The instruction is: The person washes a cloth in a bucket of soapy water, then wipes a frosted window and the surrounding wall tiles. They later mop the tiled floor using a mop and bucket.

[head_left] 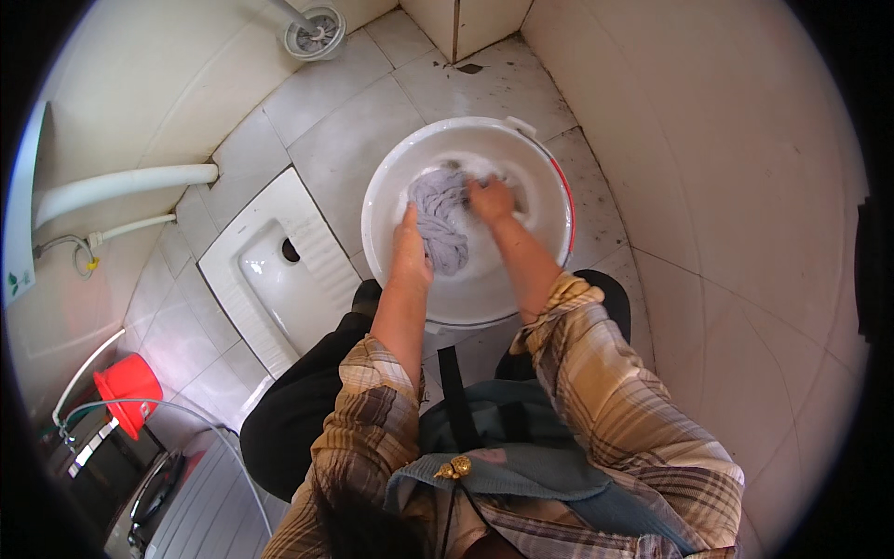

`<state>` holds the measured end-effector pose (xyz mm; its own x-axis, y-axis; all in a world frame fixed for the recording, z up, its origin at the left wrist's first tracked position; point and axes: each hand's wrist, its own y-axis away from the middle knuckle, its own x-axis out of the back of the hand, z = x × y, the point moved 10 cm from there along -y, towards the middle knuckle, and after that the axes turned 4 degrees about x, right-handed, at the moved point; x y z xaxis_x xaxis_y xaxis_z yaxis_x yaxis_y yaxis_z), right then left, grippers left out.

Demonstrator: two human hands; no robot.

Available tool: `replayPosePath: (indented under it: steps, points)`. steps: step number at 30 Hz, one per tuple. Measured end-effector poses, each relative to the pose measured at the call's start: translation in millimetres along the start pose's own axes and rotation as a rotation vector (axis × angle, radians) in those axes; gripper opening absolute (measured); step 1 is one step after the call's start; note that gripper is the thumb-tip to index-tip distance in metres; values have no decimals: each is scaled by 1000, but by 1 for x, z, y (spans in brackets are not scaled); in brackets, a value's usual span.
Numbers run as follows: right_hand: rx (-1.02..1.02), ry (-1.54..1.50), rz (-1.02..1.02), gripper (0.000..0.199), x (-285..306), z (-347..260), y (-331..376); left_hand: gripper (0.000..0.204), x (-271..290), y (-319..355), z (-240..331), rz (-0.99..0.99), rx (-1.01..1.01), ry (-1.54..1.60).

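Note:
A wet grey cloth (438,210) lies bunched in soapy water inside a large white basin (382,256) on the floor before me. My left hand (410,244) is at the cloth's near left side, its fingers curled against the fabric. Over the cloth's far right part, my right hand (491,198) is closed on the fabric, knuckles up. Foam spreads around both hands. The cloth's underside and some fingertips are hidden by the water and folds. Plaid sleeves are pushed up on both forearms.
A white squat toilet (279,270) is set in the tiled floor left of the basin. Beyond it stands a toilet brush in a white holder (315,37). White pipes (130,189) run along the left wall; a red bucket (128,393) hangs at lower left. A wall rises close on the right.

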<state>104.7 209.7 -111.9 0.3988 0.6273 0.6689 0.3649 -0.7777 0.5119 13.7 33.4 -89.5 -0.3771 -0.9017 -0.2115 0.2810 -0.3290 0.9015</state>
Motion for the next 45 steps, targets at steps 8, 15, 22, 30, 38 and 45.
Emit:
replayPosePath:
  steps: [8, 15, 22, 30, 38, 45]
  points:
    - [284, -85, -493, 44, 20, -113, 123, 47, -19, 17, -17, -122, 239, 346]
    - [417, 86, 70, 47, 43, -123, 108, 34, -36, 33, 22, -188, -156, 42]
    - [241, -172, 83, 47, 34, -73, 4, 55, -72, 65, 31, -262, -21, 98]
    - [20, -282, -123, 82, 40, -9, 59, 62, -26, 43, 16, -111, 98, 191]
    - [335, -471, -375, 58, 86, -83, 113, 62, -74, 88, 62, -355, -18, -297]
    - [340, -741, -529, 40, 185, -176, 163, 54, -58, 132, 142, -250, -344, -268]
